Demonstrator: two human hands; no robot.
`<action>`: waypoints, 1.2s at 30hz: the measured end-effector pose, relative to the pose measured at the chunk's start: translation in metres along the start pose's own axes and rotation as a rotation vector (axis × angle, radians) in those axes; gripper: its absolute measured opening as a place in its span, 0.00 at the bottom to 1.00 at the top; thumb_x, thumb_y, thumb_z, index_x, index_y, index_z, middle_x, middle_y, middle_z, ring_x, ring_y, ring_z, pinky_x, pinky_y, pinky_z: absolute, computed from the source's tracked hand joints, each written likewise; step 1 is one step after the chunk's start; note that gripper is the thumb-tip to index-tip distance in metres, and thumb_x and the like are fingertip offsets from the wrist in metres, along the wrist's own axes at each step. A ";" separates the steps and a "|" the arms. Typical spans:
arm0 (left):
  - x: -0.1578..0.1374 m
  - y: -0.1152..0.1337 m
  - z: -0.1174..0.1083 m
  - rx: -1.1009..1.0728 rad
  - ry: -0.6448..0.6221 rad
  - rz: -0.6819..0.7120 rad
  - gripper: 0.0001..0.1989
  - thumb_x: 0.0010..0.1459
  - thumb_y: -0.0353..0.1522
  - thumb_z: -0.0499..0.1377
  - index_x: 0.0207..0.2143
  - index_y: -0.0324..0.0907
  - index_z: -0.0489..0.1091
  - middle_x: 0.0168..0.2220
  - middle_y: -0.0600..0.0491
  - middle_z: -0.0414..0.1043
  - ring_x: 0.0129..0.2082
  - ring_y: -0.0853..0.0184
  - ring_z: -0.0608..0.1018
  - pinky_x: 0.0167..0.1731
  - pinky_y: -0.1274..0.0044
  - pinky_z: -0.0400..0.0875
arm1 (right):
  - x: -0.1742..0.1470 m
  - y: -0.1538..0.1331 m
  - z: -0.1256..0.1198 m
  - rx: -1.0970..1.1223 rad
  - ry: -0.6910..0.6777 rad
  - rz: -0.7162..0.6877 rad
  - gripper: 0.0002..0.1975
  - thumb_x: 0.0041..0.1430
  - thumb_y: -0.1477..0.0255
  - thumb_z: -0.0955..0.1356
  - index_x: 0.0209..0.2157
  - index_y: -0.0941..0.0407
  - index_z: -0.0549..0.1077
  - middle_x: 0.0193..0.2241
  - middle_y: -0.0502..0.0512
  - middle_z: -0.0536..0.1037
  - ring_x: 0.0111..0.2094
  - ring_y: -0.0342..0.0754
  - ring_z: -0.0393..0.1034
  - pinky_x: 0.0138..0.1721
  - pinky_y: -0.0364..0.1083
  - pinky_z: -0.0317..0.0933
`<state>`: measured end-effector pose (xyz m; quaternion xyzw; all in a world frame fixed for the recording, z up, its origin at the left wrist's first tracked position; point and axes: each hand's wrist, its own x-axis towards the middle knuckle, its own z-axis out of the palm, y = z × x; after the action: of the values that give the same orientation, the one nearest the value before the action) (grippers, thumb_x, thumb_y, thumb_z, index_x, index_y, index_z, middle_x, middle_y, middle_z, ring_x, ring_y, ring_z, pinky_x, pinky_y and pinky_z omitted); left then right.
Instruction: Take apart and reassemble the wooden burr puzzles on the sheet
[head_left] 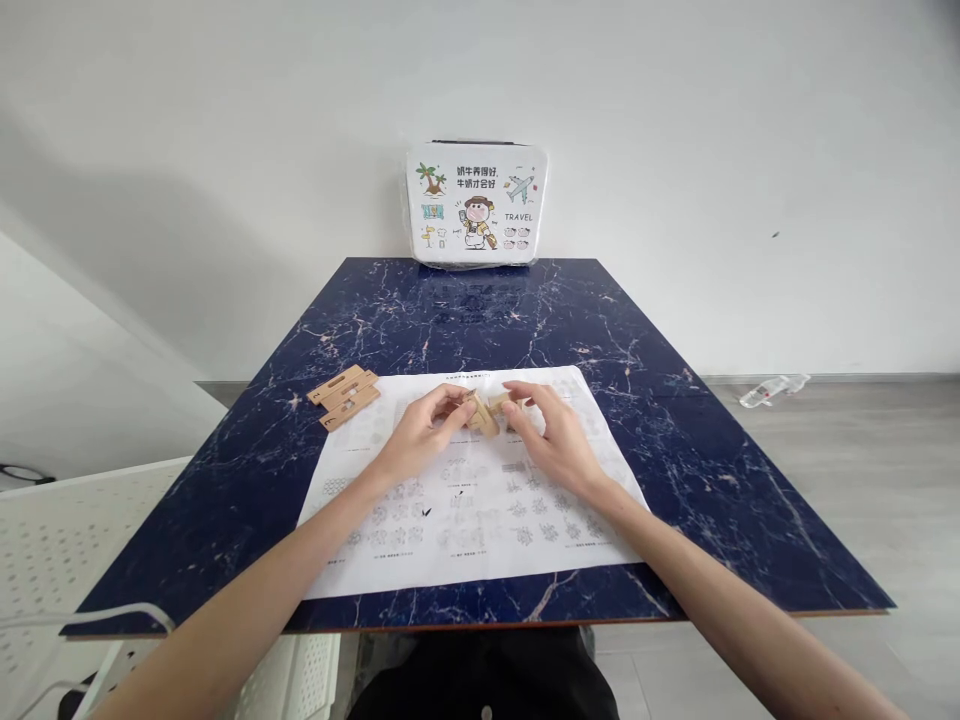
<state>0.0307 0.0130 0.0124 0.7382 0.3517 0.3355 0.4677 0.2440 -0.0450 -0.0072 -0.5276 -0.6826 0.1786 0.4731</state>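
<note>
Above the upper middle of a printed paper sheet [461,560], my two hands meet over small pale wooden puzzle pieces. My left hand [424,430] pinches a wooden piece [482,418] between thumb and fingers. A second wooden piece [496,402] is gripped by my right hand [553,437], its far part covered by the fingers. The two pieces are close together; whether they interlock I cannot tell. To the left of my left hand, flat slotted wooden pieces [350,406] with dark markings lie overlapping at the sheet's upper left corner.
The dark blue marbled table [525,325] carries a white case [477,205] with cartoon prints at its far edge, against the wall. White perforated furniture [112,515] and a cable [90,618] are at the lower left. A clear plastic bottle [772,390] lies on the floor at right.
</note>
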 end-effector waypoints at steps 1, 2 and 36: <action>0.000 0.000 0.001 -0.001 -0.009 0.008 0.15 0.70 0.44 0.59 0.48 0.44 0.74 0.45 0.49 0.79 0.45 0.60 0.80 0.47 0.69 0.74 | 0.000 -0.001 0.000 -0.011 -0.016 -0.010 0.13 0.74 0.60 0.64 0.48 0.51 0.77 0.45 0.58 0.82 0.48 0.57 0.74 0.51 0.57 0.67; 0.000 0.000 0.001 0.007 -0.015 0.015 0.14 0.70 0.44 0.59 0.48 0.44 0.74 0.45 0.49 0.79 0.44 0.61 0.80 0.46 0.69 0.75 | 0.000 -0.001 0.000 -0.019 -0.033 -0.022 0.13 0.75 0.61 0.64 0.43 0.51 0.77 0.42 0.57 0.82 0.45 0.56 0.74 0.49 0.56 0.67; 0.003 -0.003 -0.007 -0.172 0.172 -0.194 0.20 0.66 0.50 0.61 0.51 0.51 0.81 0.61 0.51 0.74 0.59 0.52 0.75 0.57 0.64 0.70 | 0.006 -0.003 -0.011 0.323 0.180 0.288 0.22 0.74 0.54 0.62 0.28 0.51 0.65 0.24 0.48 0.67 0.26 0.46 0.60 0.29 0.47 0.55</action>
<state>0.0259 0.0193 0.0119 0.6265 0.4303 0.3796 0.5275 0.2518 -0.0434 0.0027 -0.5509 -0.5179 0.3034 0.5799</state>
